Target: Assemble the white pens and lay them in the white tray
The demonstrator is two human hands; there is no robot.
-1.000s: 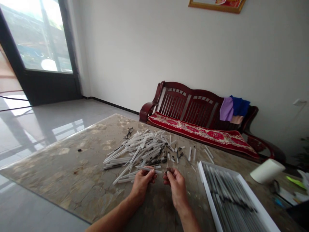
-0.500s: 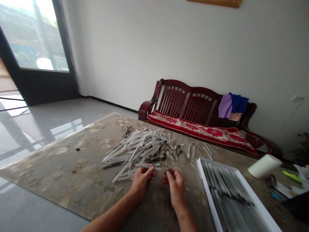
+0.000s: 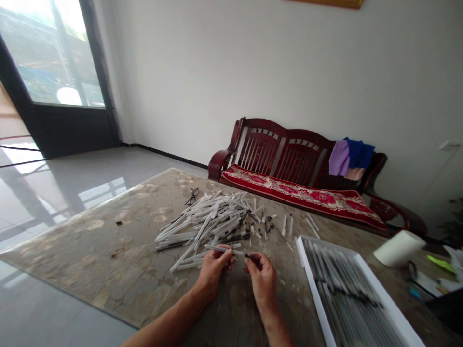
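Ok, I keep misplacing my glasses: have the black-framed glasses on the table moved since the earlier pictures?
No. The black-framed glasses lie in the same spot beside the far end of the pile of white pen barrels.

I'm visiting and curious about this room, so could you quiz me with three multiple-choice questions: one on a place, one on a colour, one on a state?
1. Where is the white tray of pens?
A) On the table, to the right of the person's right hand
B) On the floor by the door
C) Under the table

2. What is the main colour of the cushion on the wooden bench?
A) Green
B) Red
C) Blue

3. What is the right hand doing?
A) Lying flat and empty
B) Gripping the tray
C) Pinching a small dark piece

Answers:
1 A: the tray sits on the tabletop beyond that hand.
2 B: red covers most of the patterned cushion.
3 C: the piece is held up above the table.
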